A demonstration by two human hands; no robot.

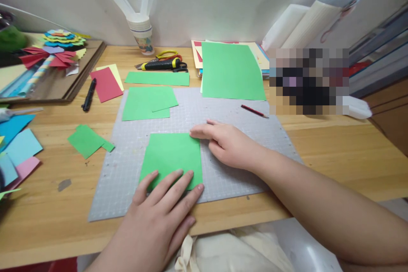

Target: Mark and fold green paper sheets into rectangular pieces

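Observation:
A green sheet of paper (174,153) lies on the grey gridded cutting mat (236,127). My left hand (162,212) rests over its near edge, with fingers spread and the tips pressing on the paper. At the far right corner of the sheet, my right hand (223,142) touches it with outstretched fingertips; the thumb sits lower, beside the paper. Just beyond the sheet are overlapping green paper pieces (146,102) on the mat. To the right, a dark red pencil (254,111) lies near the mat's edge.
Behind the mat lie a green strip (156,78), a yellow-black cutter (161,64) and a large green sheet (231,70) on stacked papers. A paper cup (142,36) holds clear strips. On the left are a black pen (89,94), red card (106,84) and green scraps (87,140).

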